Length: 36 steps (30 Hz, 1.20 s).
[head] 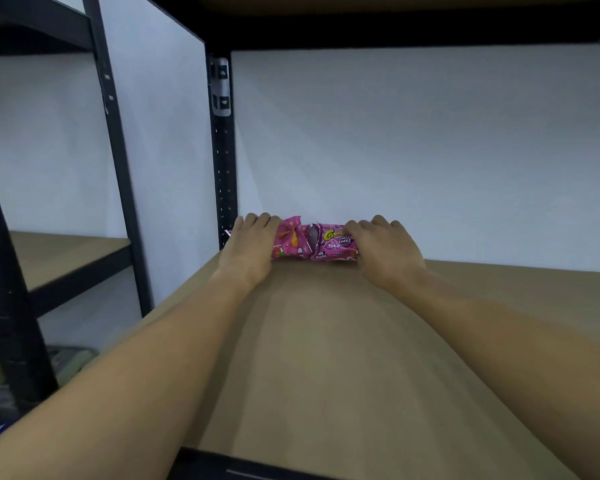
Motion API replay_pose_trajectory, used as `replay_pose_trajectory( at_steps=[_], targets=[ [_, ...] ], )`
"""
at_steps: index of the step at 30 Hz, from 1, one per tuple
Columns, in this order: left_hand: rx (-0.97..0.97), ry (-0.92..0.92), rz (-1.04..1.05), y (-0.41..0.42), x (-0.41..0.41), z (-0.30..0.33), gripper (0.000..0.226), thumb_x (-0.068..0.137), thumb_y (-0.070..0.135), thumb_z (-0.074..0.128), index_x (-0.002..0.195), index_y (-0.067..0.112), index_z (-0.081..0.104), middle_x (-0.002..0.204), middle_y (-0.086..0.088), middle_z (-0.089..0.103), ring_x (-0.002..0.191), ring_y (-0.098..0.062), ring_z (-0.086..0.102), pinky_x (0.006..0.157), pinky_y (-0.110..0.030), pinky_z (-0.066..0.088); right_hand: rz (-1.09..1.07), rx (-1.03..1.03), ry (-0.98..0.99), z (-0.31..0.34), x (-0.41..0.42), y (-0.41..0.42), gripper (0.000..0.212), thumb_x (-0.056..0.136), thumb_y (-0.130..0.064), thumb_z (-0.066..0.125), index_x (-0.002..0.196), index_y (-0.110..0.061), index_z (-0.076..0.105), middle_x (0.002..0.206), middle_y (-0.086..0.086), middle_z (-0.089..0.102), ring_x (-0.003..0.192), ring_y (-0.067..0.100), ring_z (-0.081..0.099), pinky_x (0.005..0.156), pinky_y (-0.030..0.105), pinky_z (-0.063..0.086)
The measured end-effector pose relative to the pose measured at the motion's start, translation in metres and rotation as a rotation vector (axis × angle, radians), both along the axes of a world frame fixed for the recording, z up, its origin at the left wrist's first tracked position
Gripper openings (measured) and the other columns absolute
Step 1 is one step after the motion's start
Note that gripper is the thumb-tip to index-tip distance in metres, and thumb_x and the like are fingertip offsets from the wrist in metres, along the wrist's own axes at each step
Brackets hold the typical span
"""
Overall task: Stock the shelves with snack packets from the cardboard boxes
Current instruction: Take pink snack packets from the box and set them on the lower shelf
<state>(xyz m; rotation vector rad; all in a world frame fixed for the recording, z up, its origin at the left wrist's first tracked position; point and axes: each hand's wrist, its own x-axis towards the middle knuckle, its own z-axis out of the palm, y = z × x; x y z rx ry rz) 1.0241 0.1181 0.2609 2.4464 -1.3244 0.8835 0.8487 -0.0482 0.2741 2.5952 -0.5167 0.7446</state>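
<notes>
Fingers (257, 220) of the left hand (248, 249) lie fairly straight over the left end of the first pink snack packet (290, 239), draped across its top and pressing it toward the white back wall (413, 150); I see no curl round it, so it reads as a flat push, not a grip. That packet stands at the very back of the shelf board (326, 358), just beside the black corner upright (224, 161). Touching it on its right is a second pink packet (333, 244), its yellow lettering facing the camera. The right hand (385, 251) covers that packet's right end, with its fingers (374, 225) bent over the top edge; whether the thumb pinches underneath is hidden, so I cannot tell if it holds the packet or only steadies it.

As for progress, this looks like the very start of stocking: only these two packets sit on the board, both in the back left corner, and the wide brown stretch from there to the right and forward carries nothing more. The lower shelf (66, 258) of the neighbouring rack at far left also shows bare board. No cardboard box is clearly in view, so how many packets remain cannot be judged.
</notes>
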Motion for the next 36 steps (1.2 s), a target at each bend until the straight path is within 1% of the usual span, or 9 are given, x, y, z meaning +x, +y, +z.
replay_pose_trajectory(
  at_steps=[4,9,15,20,23,26,30,33,36],
  targets=[
    [-0.027,-0.118,-0.047,-0.001,0.008,0.001,0.078,0.081,-0.001,0.063,0.149,0.023,0.036,0.140,0.002,0.051,0.128,-0.026,0.042,0.104,-0.037,0.034,0.006,-0.015,-0.011,-0.004,0.004,-0.011,0.055,0.083,-0.008,0.059,0.135,-0.021,0.046,0.114,-0.001,0.062,0.110,0.026,0.050,0.082,0.035,0.034],
    [-0.021,-0.058,-0.136,-0.006,0.018,-0.006,0.084,0.080,-0.004,0.060,0.153,0.022,0.029,0.143,0.001,0.049,0.130,-0.024,0.042,0.100,-0.035,0.037,0.045,-0.044,-0.044,-0.008,0.006,-0.020,0.055,0.082,-0.007,0.060,0.134,-0.021,0.050,0.113,-0.002,0.064,0.108,0.027,0.053,0.084,0.037,0.038],
    [-0.073,0.012,-0.174,-0.011,0.029,-0.016,0.079,0.078,-0.007,0.061,0.150,0.017,0.037,0.144,-0.005,0.048,0.129,-0.028,0.044,0.103,-0.040,0.041,0.074,-0.093,-0.069,-0.014,0.008,-0.024,0.051,0.077,-0.006,0.065,0.126,-0.019,0.057,0.103,-0.002,0.067,0.097,0.027,0.056,0.077,0.038,0.041],
    [-0.165,0.021,-0.126,-0.012,0.033,-0.019,0.064,0.081,0.001,0.064,0.141,0.017,0.048,0.135,-0.005,0.051,0.123,-0.027,0.044,0.098,-0.036,0.039,0.072,-0.105,-0.066,-0.017,0.006,-0.027,0.049,0.076,-0.011,0.072,0.123,-0.020,0.059,0.104,-0.002,0.068,0.097,0.026,0.057,0.076,0.038,0.042],
    [-0.198,0.004,-0.069,-0.012,0.032,-0.020,0.063,0.081,0.008,0.069,0.140,0.022,0.049,0.135,-0.006,0.046,0.124,-0.028,0.039,0.099,-0.037,0.037,0.075,-0.048,-0.035,-0.017,0.005,-0.026,0.053,0.082,-0.018,0.070,0.133,-0.023,0.054,0.121,-0.003,0.064,0.112,0.025,0.054,0.085,0.039,0.043],
    [-0.197,0.063,0.010,-0.010,0.029,-0.021,0.072,0.081,0.024,0.075,0.145,0.026,0.042,0.140,-0.007,0.037,0.127,-0.029,0.034,0.103,-0.039,0.034,0.074,0.002,-0.006,-0.018,0.005,-0.023,0.052,0.088,-0.025,0.065,0.137,-0.025,0.049,0.136,-0.003,0.057,0.127,0.024,0.046,0.092,0.039,0.043],
    [-0.196,0.212,0.014,-0.004,0.028,-0.019,0.079,0.077,0.035,0.079,0.146,0.027,0.040,0.138,-0.006,0.032,0.125,-0.027,0.030,0.104,-0.038,0.033,0.085,0.040,-0.004,-0.019,0.003,-0.014,0.047,0.091,-0.038,0.057,0.136,-0.025,0.049,0.134,-0.001,0.055,0.128,0.024,0.045,0.093,0.040,0.043],
    [-0.205,0.280,-0.038,0.000,0.028,-0.017,0.078,0.077,0.043,0.078,0.145,0.032,0.042,0.139,-0.004,0.033,0.127,-0.026,0.029,0.106,-0.039,0.032,0.052,0.049,-0.009,-0.017,0.004,-0.012,0.045,0.092,-0.034,0.056,0.135,-0.024,0.050,0.133,-0.002,0.057,0.127,0.025,0.045,0.093,0.040,0.043],
    [-0.219,0.289,-0.092,0.000,0.027,-0.018,0.068,0.081,0.052,0.072,0.142,0.035,0.046,0.137,0.000,0.038,0.126,-0.023,0.031,0.105,-0.040,0.033,0.032,0.049,-0.007,-0.013,0.003,-0.013,0.042,0.092,-0.032,0.058,0.133,-0.024,0.052,0.130,-0.003,0.060,0.124,0.024,0.047,0.092,0.039,0.043]
  ],
)
